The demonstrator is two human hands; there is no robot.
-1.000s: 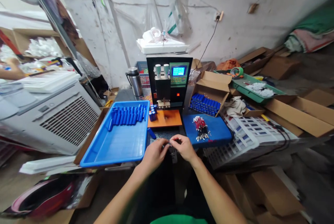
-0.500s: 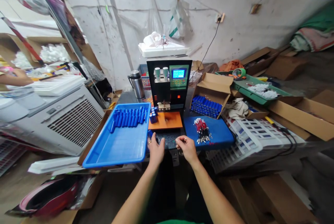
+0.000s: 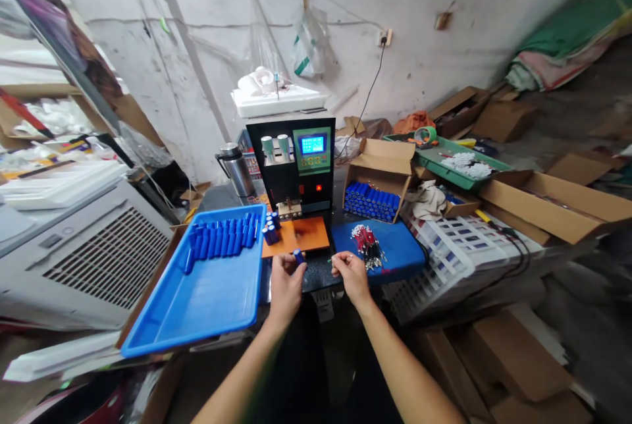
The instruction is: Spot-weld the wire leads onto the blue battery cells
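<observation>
My left hand [image 3: 287,286] is closed on a blue cylindrical battery cell [image 3: 299,256], held near upright just in front of the orange plate [image 3: 309,237]. To its right, my right hand [image 3: 349,271] pinches something small with a greenish tip, too small to name. Several blue cells [image 3: 271,229] stand on the left part of the plate, below the black spot welder [image 3: 291,167] with its lit screen. On the left, a blue tray [image 3: 207,299] carries a row of blue cells [image 3: 224,238]. Red and black wire leads [image 3: 368,246] lie bunched on the blue pad [image 3: 397,244] at the right.
Behind the pad, a cardboard box [image 3: 378,159] holds many blue cells. A steel flask [image 3: 236,168] stands behind the tray. Farther right are a green tray [image 3: 451,160] with white parts and a white plastic crate [image 3: 439,253]. A grey air cooler [image 3: 89,253] stands at the left.
My left hand has come away from the tray's edge toward my right hand, bringing the battery cell upright into clear view. My right hand keeps its pinch. The camera view has turned slightly right.
</observation>
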